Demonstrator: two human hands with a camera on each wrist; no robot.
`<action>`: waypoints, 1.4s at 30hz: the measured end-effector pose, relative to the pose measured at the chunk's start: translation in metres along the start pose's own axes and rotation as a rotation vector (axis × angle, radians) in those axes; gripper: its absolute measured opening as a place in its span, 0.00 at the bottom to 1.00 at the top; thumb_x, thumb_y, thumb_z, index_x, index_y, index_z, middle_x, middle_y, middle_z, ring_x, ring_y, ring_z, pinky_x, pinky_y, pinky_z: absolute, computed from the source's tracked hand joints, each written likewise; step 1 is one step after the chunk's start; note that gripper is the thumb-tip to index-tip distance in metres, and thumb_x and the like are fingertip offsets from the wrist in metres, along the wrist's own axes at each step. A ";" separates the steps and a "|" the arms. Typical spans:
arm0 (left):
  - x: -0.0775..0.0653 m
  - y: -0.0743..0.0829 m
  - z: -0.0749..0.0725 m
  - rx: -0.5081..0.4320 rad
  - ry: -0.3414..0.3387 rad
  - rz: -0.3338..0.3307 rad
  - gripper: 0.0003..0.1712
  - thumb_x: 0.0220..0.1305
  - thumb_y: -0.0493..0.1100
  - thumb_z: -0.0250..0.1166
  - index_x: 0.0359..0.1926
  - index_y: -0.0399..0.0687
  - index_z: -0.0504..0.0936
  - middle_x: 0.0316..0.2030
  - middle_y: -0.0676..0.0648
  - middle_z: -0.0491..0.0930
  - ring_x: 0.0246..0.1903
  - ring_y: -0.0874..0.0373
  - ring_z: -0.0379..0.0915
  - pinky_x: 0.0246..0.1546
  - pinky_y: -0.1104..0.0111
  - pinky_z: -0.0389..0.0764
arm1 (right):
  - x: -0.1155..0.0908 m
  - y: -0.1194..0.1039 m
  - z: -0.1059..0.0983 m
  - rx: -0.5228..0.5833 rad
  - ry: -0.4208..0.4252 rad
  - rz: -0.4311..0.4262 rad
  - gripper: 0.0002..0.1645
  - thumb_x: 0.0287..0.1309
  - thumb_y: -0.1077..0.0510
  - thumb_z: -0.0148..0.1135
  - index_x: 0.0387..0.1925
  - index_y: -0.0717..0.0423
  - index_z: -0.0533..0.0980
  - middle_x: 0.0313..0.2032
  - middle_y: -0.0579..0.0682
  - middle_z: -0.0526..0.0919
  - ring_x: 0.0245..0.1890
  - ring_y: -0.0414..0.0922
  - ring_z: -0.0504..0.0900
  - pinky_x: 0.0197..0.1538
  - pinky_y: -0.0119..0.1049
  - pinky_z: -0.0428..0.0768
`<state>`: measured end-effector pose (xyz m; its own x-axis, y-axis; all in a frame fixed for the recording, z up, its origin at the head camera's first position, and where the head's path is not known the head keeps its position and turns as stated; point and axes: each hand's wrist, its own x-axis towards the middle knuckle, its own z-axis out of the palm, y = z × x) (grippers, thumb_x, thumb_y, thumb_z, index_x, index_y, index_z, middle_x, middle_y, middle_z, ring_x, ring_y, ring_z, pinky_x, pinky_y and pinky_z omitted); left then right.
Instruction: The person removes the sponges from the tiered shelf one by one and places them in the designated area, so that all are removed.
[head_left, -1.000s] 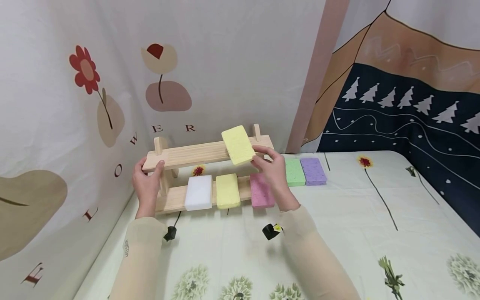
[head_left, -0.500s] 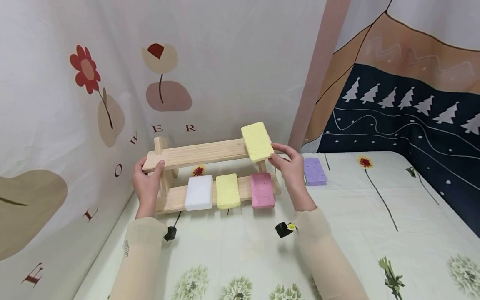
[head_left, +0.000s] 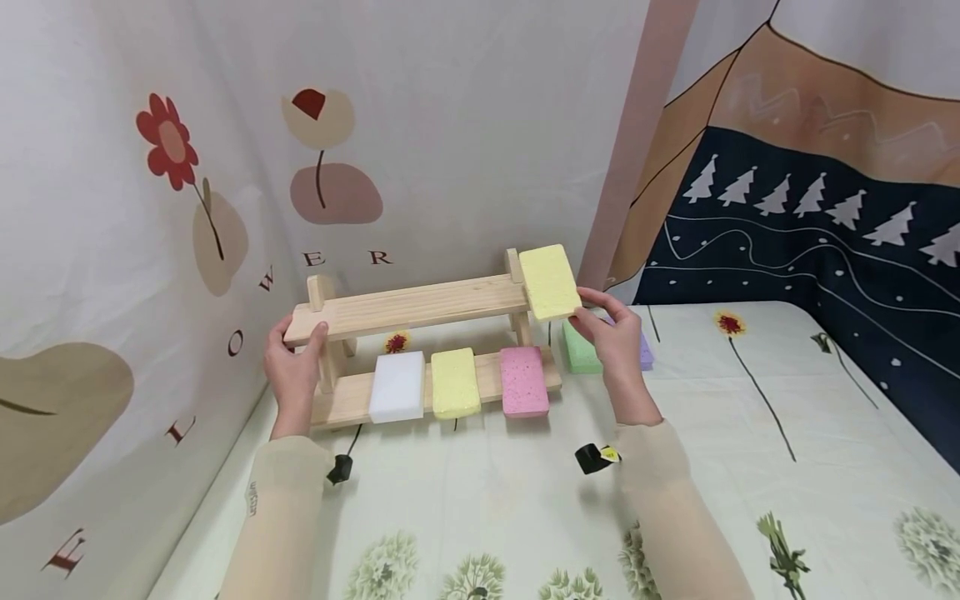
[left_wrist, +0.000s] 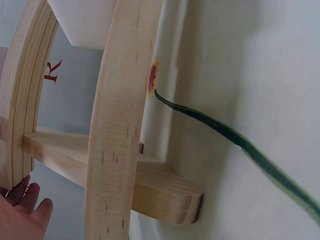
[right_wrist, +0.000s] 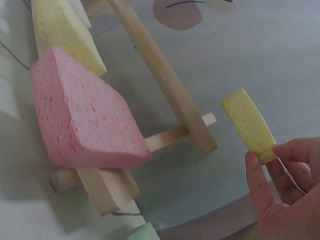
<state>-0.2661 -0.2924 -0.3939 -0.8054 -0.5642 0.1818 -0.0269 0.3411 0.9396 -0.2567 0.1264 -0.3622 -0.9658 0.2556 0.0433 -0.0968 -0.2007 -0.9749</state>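
A two-tier wooden shelf rack (head_left: 412,305) stands against the back cloth. My left hand (head_left: 294,375) grips the left end of its upper board, thumb on top; the left wrist view shows fingertips at the board's underside. My right hand (head_left: 618,346) pinches a yellow sponge (head_left: 551,282) by its lower right corner, raised at the right end of the upper board. In the right wrist view this sponge (right_wrist: 248,125) stands apart from the rack. On the lower board lie a white sponge (head_left: 397,386), another yellow sponge (head_left: 455,382) and a pink sponge (head_left: 524,381).
Behind my right hand, a green sponge (head_left: 582,348) and a partly hidden purple sponge (head_left: 647,354) lie on the flower-print tablecloth (head_left: 720,400). Printed cloths hang behind and to the left. A small black piece with a yellow tag (head_left: 594,457) is by my right wrist.
My right hand has carried the yellow sponge rightward, from over the upper board to its right end. The left hand has kept its grip on the rack.
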 end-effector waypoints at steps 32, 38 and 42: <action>-0.001 0.000 -0.002 0.027 -0.004 -0.006 0.44 0.65 0.60 0.65 0.74 0.47 0.61 0.72 0.43 0.64 0.71 0.49 0.62 0.73 0.56 0.65 | 0.010 0.000 -0.084 0.022 0.253 0.073 0.23 0.63 0.69 0.61 0.60 0.58 0.78 0.47 0.39 0.77 0.37 0.33 0.84 0.42 0.21 0.83; 0.000 -0.001 -0.001 0.022 -0.002 -0.007 0.44 0.65 0.60 0.65 0.74 0.47 0.61 0.72 0.43 0.65 0.71 0.50 0.62 0.73 0.56 0.65 | 0.016 0.002 -0.100 0.051 0.306 0.101 0.25 0.62 0.71 0.60 0.61 0.59 0.77 0.44 0.40 0.78 0.33 0.31 0.84 0.38 0.21 0.84; 0.000 -0.001 -0.001 0.025 0.001 -0.003 0.44 0.65 0.59 0.65 0.74 0.46 0.61 0.72 0.43 0.65 0.71 0.49 0.62 0.73 0.55 0.65 | 0.019 0.005 -0.112 0.047 0.337 0.128 0.25 0.62 0.71 0.60 0.61 0.57 0.78 0.43 0.39 0.77 0.32 0.31 0.84 0.37 0.20 0.83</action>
<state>-0.2657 -0.2933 -0.3944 -0.8048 -0.5658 0.1790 -0.0445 0.3584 0.9325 -0.2483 0.2365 -0.3908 -0.8378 0.5219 -0.1603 0.0010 -0.2922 -0.9564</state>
